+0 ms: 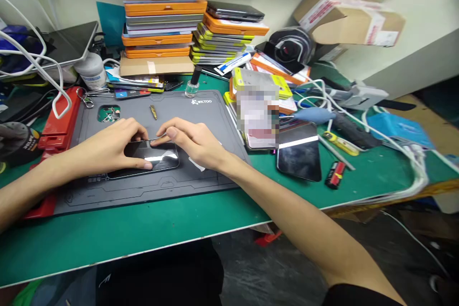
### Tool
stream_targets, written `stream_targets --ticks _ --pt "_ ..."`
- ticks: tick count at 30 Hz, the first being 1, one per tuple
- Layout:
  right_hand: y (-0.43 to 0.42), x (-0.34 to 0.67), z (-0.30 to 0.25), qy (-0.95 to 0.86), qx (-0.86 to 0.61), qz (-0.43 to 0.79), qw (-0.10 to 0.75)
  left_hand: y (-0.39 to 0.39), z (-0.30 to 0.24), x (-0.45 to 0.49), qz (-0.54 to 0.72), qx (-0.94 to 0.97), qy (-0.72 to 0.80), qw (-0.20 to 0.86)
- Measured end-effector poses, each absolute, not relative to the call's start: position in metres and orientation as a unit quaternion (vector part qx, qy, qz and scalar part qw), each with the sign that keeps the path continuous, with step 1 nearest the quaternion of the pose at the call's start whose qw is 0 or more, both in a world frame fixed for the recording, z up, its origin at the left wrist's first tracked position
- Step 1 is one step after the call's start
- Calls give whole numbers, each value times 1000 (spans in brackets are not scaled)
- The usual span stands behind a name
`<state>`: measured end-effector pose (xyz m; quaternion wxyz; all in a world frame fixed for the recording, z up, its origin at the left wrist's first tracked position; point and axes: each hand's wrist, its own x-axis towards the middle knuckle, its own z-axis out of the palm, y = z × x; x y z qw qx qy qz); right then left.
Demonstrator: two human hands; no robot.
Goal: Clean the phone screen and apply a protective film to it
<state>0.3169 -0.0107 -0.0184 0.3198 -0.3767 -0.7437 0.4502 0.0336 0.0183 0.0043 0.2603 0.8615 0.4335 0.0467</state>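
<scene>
A black smartphone (168,162) lies screen up on a dark grey work mat (201,179), its glass catching a bright reflection. My left hand (120,146) holds it, with the thumb across the screen near the close edge and the fingers bent over the far edge. Stretched fingers of my right hand (195,143) touch the phone's far edge; the thumb lies above them, and what is under the palm is hidden. Just beyond the hands is a small brass-coloured pointed piece (153,112). Tiny metal parts sit in the mat's recess (109,113).
Behind the mat stand tall stacks of flat boxes (163,9) and a small glass bottle (192,88). A red tool (59,129) borders the left side. To the right lie a dark screen panel (299,158), a blue-handled tool (313,114), a yellow cutter (340,143) and white cables.
</scene>
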Motion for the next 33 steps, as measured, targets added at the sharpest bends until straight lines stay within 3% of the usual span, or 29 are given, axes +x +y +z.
stream_targets --ticks 13,33 --pt "-7 329 -11 -789 -388 358 314 18 7 36 39 859 433 271" --pt "0 342 -9 -798 -385 330 325 18 5 36 41 859 432 270"
